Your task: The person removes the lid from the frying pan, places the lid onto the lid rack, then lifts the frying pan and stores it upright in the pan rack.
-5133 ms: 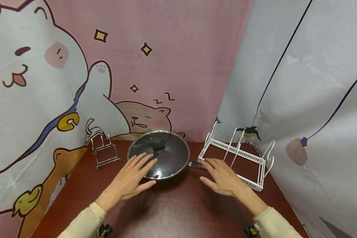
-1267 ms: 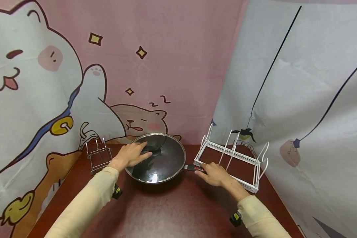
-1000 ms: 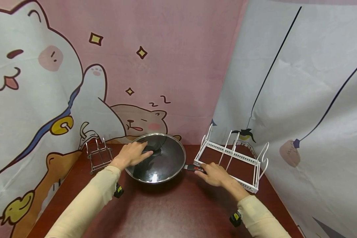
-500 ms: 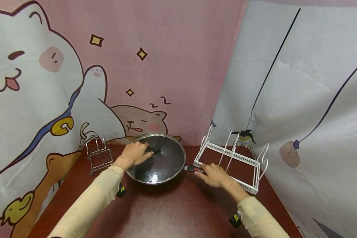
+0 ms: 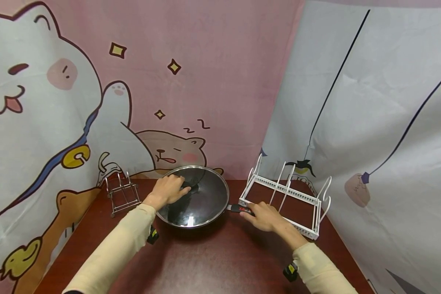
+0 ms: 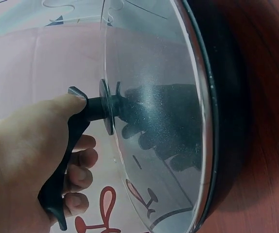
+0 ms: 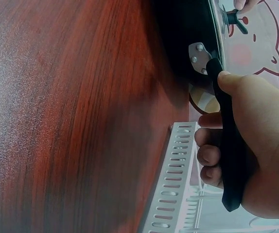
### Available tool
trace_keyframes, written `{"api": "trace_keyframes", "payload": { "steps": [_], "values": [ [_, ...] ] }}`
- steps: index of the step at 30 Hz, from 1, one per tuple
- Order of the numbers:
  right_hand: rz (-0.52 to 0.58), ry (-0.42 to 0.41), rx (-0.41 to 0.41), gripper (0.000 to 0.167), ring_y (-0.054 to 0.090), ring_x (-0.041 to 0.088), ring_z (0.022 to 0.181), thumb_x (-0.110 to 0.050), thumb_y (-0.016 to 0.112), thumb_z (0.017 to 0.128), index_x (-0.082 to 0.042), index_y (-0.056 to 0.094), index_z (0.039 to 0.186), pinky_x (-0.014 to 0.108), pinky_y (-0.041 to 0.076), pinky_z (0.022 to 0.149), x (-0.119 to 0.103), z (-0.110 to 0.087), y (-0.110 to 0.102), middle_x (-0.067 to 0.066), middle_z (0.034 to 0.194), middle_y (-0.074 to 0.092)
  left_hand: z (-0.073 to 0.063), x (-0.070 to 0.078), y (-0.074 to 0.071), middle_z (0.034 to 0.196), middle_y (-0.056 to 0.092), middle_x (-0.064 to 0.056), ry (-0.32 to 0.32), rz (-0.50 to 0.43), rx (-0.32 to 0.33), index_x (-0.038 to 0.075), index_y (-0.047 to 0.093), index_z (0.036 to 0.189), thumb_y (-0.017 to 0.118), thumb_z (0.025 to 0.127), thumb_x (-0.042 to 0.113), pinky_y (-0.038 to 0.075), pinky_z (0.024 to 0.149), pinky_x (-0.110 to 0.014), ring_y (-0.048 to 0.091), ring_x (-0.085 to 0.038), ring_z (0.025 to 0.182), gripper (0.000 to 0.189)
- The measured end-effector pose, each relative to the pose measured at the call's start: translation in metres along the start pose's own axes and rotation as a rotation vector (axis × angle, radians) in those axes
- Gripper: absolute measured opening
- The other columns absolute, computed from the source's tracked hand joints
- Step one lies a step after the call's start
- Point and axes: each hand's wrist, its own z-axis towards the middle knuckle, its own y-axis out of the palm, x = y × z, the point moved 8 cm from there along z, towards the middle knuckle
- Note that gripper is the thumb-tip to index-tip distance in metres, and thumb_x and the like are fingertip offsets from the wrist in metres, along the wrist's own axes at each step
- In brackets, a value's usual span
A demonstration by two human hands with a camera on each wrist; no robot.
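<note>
A dark frying pan [image 7: 185,29] stands on the table, covered by a glass lid [image 5: 206,204] with a metal rim. My left hand [image 6: 27,141] grips the lid's black handle [image 6: 66,165]; in the left wrist view the fingers curl beneath it and the thumb lies at its inner end. With its thumb on top, my right hand [image 7: 261,126] holds the pan's black handle [image 7: 229,141], its fingers bent round the far side. From the head view, the left hand [image 5: 168,190] covers most of the lid handle, and the right hand [image 5: 264,216] hides the end of the pan handle.
Right of the pan, close by my right hand, stands a white rack [image 5: 305,228] with upright wire dividers. A small metal wire rack [image 5: 123,196] stands at the left back. The reddish-brown table [image 5: 213,261] ends against a cartoon-printed curtain [image 5: 220,102].
Both hands hovered spread before; since then the left has reached the lid handle and the right the pan handle. In the last second the left hand shifts slightly right; the right stays put.
</note>
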Motion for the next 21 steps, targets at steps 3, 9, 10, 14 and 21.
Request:
{"api": "trace_keyframes", "payload": {
  "steps": [3, 9, 10, 14, 21],
  "values": [
    [0.001, 0.001, 0.000, 0.032, 0.053, 0.011, 0.065, -0.050, 0.070, 0.111, -0.018, 0.073, 0.107, 0.035, 0.046, 0.059, 0.000, 0.000, 0.000, -0.008, 0.073, 0.058, 0.014, -0.017, 0.024, 0.122, 0.082, -0.014, 0.030, 0.013, 0.040, 0.011, 0.078, 0.127, 0.056, 0.110, 0.073, 0.067, 0.081, -0.059, 0.080, -0.041, 0.107, 0.068],
    [0.001, -0.001, -0.001, 0.029, 0.053, 0.011, 0.065, -0.047, 0.071, 0.110, -0.018, 0.073, 0.106, 0.036, 0.046, 0.059, 0.000, 0.001, 0.001, -0.007, 0.072, 0.057, 0.008, -0.005, 0.007, 0.112, 0.082, -0.017, -0.012, 0.019, 0.011, 0.008, 0.079, 0.119, 0.066, 0.110, 0.059, 0.066, 0.076, -0.060, 0.080, -0.044, 0.098, 0.054],
    [0.001, -0.002, 0.000, 0.029, 0.053, 0.011, 0.065, -0.046, 0.072, 0.110, -0.018, 0.073, 0.106, 0.036, 0.046, 0.059, 0.000, 0.001, 0.001, -0.007, 0.072, 0.057, 0.004, 0.000, 0.002, 0.110, 0.082, -0.017, -0.008, 0.023, 0.023, 0.007, 0.079, 0.117, 0.068, 0.111, 0.056, 0.066, 0.075, -0.060, 0.080, -0.043, 0.097, 0.050],
    [-0.005, -0.005, -0.002, 0.029, 0.052, 0.011, 0.064, -0.046, 0.072, 0.110, -0.017, 0.073, 0.107, 0.035, 0.045, 0.058, 0.000, 0.001, 0.001, -0.007, 0.072, 0.057, -0.006, 0.011, -0.012, 0.109, 0.082, -0.017, -0.010, 0.039, 0.033, 0.005, 0.078, 0.116, 0.069, 0.112, 0.050, 0.067, 0.078, -0.059, 0.080, -0.042, 0.097, 0.046],
    [0.002, -0.014, -0.006, 0.031, 0.053, 0.011, 0.066, -0.045, 0.072, 0.110, -0.015, 0.073, 0.107, 0.036, 0.045, 0.060, -0.001, 0.000, 0.000, -0.007, 0.074, 0.059, -0.005, 0.011, -0.011, 0.108, 0.081, -0.017, -0.016, 0.037, 0.032, 0.005, 0.077, 0.114, 0.071, 0.111, 0.047, 0.067, 0.079, -0.059, 0.081, -0.042, 0.096, 0.043]
  ]
}}
